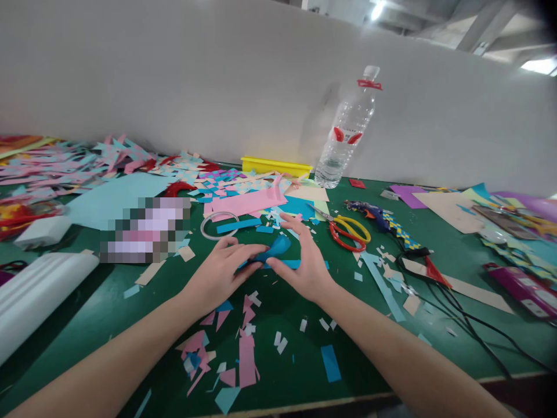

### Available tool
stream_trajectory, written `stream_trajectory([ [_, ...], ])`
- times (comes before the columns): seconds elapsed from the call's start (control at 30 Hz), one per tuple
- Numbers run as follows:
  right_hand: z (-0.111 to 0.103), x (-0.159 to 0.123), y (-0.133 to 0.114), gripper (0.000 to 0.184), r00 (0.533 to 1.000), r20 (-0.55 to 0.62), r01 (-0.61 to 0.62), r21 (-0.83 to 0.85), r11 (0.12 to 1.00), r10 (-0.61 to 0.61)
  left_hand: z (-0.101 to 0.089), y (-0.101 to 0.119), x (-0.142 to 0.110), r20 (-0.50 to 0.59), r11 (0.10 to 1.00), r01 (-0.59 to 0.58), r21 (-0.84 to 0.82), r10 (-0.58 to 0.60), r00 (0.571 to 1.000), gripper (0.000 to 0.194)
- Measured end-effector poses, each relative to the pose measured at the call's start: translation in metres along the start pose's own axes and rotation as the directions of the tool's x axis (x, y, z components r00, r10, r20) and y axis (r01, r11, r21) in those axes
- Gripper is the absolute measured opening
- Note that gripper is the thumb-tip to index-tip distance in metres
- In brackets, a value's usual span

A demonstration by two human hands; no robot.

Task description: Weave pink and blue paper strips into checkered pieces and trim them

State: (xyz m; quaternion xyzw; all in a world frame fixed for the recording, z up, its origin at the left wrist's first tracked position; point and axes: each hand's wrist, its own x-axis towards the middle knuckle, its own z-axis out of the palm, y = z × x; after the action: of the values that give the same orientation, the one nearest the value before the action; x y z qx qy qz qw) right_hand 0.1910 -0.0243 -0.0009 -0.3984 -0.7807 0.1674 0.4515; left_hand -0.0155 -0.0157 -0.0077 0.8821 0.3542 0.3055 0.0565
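Note:
Between thumb and fingers, my left hand [224, 267] pinches a curled piece of blue paper [278, 248]. My right hand [308, 261] is open at the paper's right side, fingers apart, its thumb tip at the lower edge; I cannot tell whether it touches. A flat blue paper strip [291, 264] lies partly hidden behind the hands. Just beyond are another blue strip [239, 225] and a clear tape ring [220, 225]. To the right of my right hand rest scissors [348, 231] with red and yellow handles.
Paper scraps [247, 360] litter the green table [304, 383]. A water bottle [346, 136] leans against the grey partition [195, 75], right of a yellow holder [276, 166]. Black cables [461, 313] run along the right. A white roll [43, 296] and a blurred-out rectangular item [148, 229] lie left.

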Motion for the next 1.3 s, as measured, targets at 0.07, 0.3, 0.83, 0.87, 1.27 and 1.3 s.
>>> stream_trajectory([
  [0.07,0.003,0.0,0.002,0.063,0.994,0.076,-0.077,0.069,0.995,0.072,0.001,0.0,-0.002,0.005,1.0,-0.007,0.012,0.007,1.0,0.031],
  [0.3,0.005,0.002,0.005,0.027,0.975,0.123,-0.205,0.159,0.966,0.187,-0.002,-0.002,-0.003,0.04,0.99,0.135,-0.047,-0.133,0.99,0.039],
  [0.83,0.003,0.006,0.012,0.022,0.918,0.06,-0.387,0.353,0.852,0.392,-0.011,0.003,0.004,0.035,0.865,0.45,-0.223,-0.454,0.89,0.033],
  [0.87,0.003,0.006,0.011,0.022,0.919,0.061,-0.386,0.356,0.851,0.391,-0.012,0.004,0.004,0.046,0.857,0.454,-0.243,-0.457,0.888,0.033],
  [1.27,0.001,0.006,0.01,0.024,0.936,0.038,-0.345,0.294,0.891,0.35,-0.014,0.003,0.008,0.088,0.824,0.466,-0.321,-0.464,0.881,0.029],
  [1.3,0.001,0.006,0.01,0.026,0.933,0.051,-0.354,0.296,0.887,0.356,-0.014,0.003,0.008,0.081,0.825,0.465,-0.323,-0.465,0.881,0.029],
])
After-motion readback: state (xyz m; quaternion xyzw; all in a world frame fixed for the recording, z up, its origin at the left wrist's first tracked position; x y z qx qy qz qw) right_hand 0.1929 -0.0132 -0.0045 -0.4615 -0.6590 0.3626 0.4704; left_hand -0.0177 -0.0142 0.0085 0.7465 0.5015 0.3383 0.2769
